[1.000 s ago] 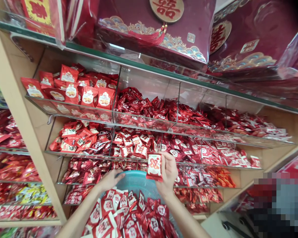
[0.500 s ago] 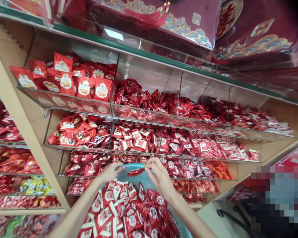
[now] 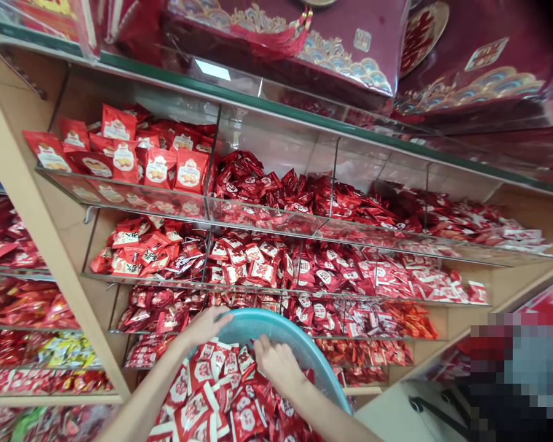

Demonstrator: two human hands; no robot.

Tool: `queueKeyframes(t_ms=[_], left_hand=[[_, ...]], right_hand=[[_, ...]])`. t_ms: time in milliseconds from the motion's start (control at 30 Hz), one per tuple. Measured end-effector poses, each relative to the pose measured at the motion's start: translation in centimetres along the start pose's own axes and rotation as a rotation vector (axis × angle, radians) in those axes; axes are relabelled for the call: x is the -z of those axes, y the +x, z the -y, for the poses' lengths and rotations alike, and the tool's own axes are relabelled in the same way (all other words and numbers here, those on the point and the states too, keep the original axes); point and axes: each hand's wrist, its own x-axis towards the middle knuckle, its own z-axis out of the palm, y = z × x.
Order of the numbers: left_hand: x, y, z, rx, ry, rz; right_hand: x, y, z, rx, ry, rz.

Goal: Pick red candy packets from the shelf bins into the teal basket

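Note:
A turquoise plastic basin [image 3: 320,356] is heaped with small red and white wrapped candies [image 3: 203,399]. My left hand [image 3: 208,325] grips the basin's far left rim, thumb and fingers at its edge. Inside the basin, just over the candies, is my right hand [image 3: 279,362]. Its fingers are curled and closed; whatever lies in them is hidden by the back of the hand. Darker red packets [image 3: 253,405] lie beneath and beside that hand.
Glass-fronted shelves [image 3: 258,212] of red packets rise beyond the basin. Red biscuit packets [image 3: 156,169] fill the upper left compartment. A wooden upright [image 3: 64,264] separates another candy rack at left. Maroon packages [image 3: 341,43] lie on the top glass shelf.
My right hand has moved down and left from the far rim into the basin. The dark red packet seen at its fingertips is out of sight. My left hand stays at the rim.

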Motion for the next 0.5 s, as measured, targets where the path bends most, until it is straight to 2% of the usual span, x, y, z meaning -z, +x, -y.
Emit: queueKeyframes(t_ms=[100,167,267,367,433,500], left_hand=[[0.1,-0.1,-0.1,-0.006,0.006,-0.005],[0.1,-0.1,-0.1,-0.007,-0.002,-0.011],[0.2,-0.2,0.0,0.015,-0.029,0.000],[0.3,-0.3,0.2,0.042,-0.054,-0.006],[0.2,-0.2,0.4,0.049,-0.058,-0.016],[0.2,-0.2,0.6,0.044,-0.061,-0.013]], right_hand=[[-0.2,0.0,1.4,0.103,-0.064,0.010],[1.2,0.5,1.8,0.105,-0.021,-0.038],[5.5,2.5,0.9,0.009,0.112,-0.229],[10.6,5.8,-1.0,-0.073,0.259,-0.456],[13.0,8.3,-2.1,-0.114,0.255,-0.539],[14.3,10.5,-2.6,-0.141,0.193,-0.554]])
